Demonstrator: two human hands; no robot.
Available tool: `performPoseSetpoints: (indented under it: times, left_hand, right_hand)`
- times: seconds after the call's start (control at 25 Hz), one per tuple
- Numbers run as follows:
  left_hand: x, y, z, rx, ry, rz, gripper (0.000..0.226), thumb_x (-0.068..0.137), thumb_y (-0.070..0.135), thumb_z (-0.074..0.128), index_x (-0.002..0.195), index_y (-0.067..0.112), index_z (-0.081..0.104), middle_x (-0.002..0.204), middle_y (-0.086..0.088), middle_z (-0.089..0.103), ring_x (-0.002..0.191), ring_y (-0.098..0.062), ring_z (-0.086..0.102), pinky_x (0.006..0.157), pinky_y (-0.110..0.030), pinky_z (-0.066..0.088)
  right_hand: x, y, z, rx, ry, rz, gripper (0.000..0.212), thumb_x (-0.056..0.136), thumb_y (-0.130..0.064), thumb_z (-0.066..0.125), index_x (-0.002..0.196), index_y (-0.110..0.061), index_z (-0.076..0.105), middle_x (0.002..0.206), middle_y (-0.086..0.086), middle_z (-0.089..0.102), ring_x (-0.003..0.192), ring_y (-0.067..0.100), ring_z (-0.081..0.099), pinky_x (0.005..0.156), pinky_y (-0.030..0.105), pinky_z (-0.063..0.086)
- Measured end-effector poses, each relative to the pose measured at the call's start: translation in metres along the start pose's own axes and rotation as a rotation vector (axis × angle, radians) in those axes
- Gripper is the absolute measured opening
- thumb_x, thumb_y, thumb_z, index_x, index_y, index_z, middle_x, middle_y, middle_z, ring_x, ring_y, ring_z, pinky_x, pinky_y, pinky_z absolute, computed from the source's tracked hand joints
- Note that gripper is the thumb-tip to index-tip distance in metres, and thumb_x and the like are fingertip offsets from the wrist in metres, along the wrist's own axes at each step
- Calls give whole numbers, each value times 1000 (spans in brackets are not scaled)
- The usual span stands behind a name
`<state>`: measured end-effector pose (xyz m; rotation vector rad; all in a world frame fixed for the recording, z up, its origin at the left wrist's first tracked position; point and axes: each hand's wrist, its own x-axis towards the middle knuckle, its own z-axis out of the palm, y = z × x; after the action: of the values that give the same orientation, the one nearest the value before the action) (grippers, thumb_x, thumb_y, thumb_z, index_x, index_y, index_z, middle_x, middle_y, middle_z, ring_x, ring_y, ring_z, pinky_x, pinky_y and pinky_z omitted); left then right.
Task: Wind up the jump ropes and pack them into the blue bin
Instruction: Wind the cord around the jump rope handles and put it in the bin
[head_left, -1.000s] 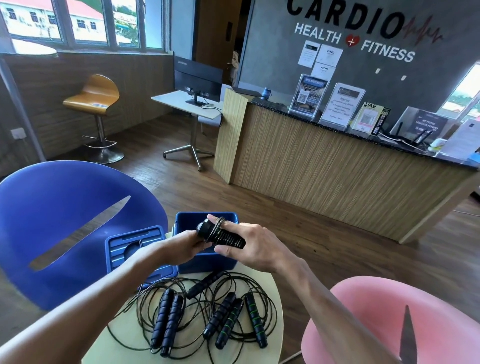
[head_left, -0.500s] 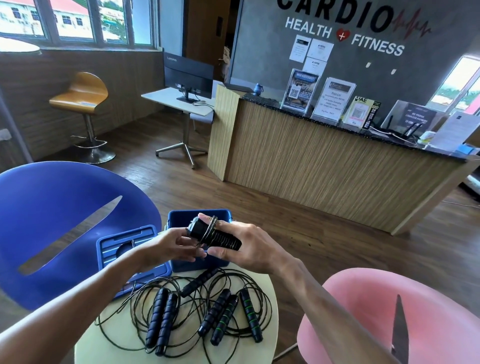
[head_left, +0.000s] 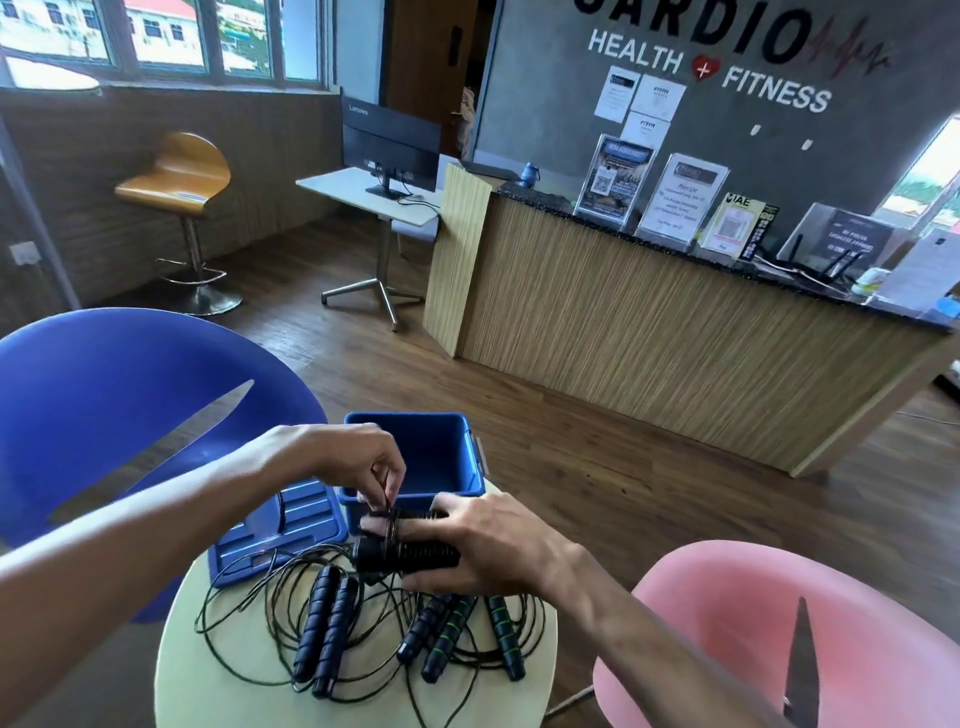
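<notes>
Winding step: right hand (head_left: 498, 545) grips the handles (head_left: 410, 553) while left hand (head_left: 358, 462) pinches the cord (head_left: 387, 506), just at six o'clock of the blue bin (head_left: 415, 499); next, probably finish the wraps and drop them in

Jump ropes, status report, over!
Right hand grips black handles. Left hand pinches cord, winding. Blue bin open. Loose ropes on table.

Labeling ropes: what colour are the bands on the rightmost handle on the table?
Green bands on a black handle, clearest in the head view.
</notes>
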<state>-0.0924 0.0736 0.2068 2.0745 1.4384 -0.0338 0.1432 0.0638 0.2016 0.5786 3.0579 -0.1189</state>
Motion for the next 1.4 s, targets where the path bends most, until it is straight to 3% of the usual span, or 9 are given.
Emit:
performPoseSetpoints:
  times: [0.08,0.2,0.32,0.48,0.72,0.92,1.08,1.28,1.4]
  left_hand:
    - [4,9,-2,88,8,-30,5,75,19,75,72,21,71,67,1,70,58,-14,65,65,-33,56]
    - [8,18,3,211,244,-124,9,79,22,68,71,18,69,61,5,64,57,-9,58,68,-31,54]
    - [9,20,8,-19,491,-198,15,85,18,63,73,17,72,60,4,68,53,-2,60,66,-28,54]
    - [7,33,15,-163,757,-310,16,89,17,61,84,14,76,81,-4,74,78,-23,67,73,-32,52]
    - [8,26,25,-731,679,-456,28,97,12,51,78,11,71,72,-9,72,70,-26,71,79,-38,59]
    - [4,33,20,-545,527,-416,29,99,13,45,88,10,72,73,-2,69,59,-7,60,54,-15,44]
    - [10,45,26,-423,400,-327,29,97,15,50,81,20,74,79,2,72,68,-8,62,60,-16,46]
    - [12,57,28,-362,683,-303,19,94,18,58,83,17,74,72,5,71,65,0,61,54,-4,37]
    - [8,58,26,-332,754,-322,18,90,19,64,77,16,75,68,5,72,64,-1,62,57,-10,41]
  right_hand:
    - [1,-1,6,-38,4,38,61,94,-70,43,150,-61,19,88,4,48,67,27,57,66,39,50]
    - [3,-1,7,-46,47,185,61,96,-67,42,152,-56,20,86,4,42,65,27,53,65,40,49]
    - [2,-2,10,-70,131,231,64,98,-64,43,152,-54,13,84,6,42,63,29,60,56,36,47]
    - [7,-4,15,-91,215,282,67,98,-61,47,149,-52,5,85,11,53,61,31,63,51,30,40]
    - [7,-5,22,-130,199,271,69,98,-61,45,154,-51,7,86,11,52,64,31,62,51,33,40]
    - [5,-5,24,-175,202,191,69,97,-62,47,153,-49,11,85,11,52,54,28,56,49,32,44]
    - [9,-15,29,-184,155,128,59,96,-61,50,149,-47,29,104,20,59,61,32,63,53,37,53]
    - [9,-10,20,-139,182,188,54,98,-61,46,144,-46,24,94,16,54,61,31,59,55,39,54]
    - [10,-10,19,-147,191,191,52,98,-63,44,143,-45,26,92,13,51,58,27,56,52,35,49]
